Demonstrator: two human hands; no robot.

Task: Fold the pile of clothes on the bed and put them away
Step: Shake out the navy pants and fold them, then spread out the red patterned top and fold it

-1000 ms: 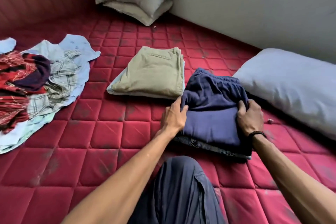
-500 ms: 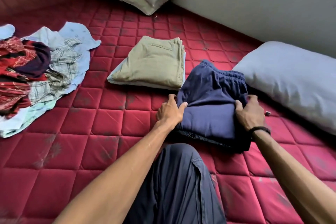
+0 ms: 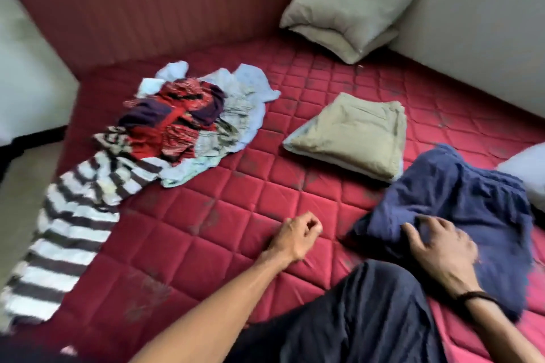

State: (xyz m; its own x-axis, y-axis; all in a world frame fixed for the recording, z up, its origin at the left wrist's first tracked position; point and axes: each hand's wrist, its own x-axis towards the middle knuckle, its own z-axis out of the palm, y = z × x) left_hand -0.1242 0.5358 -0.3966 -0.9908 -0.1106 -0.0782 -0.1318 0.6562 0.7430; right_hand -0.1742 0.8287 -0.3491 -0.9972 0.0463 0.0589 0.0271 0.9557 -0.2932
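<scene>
A folded navy garment lies on the red quilted mattress at the right. My right hand rests flat on its near part with fingers spread. My left hand hovers over the bare mattress to the left of the garment, fingers loosely curled and holding nothing. Folded khaki trousers lie beyond it. An unfolded pile of red, checked and pale blue clothes sits at the left, with a striped garment trailing toward the near left edge.
Two beige pillows lean in the far corner by the grey wall. The edge of a pale pillow shows at the right. My knee in dark trousers fills the near middle. The mattress's left edge drops to the floor.
My left hand has let go of the navy garment and moved left off it. My right hand now lies on top of it. The view has swung left, showing the striped garment.
</scene>
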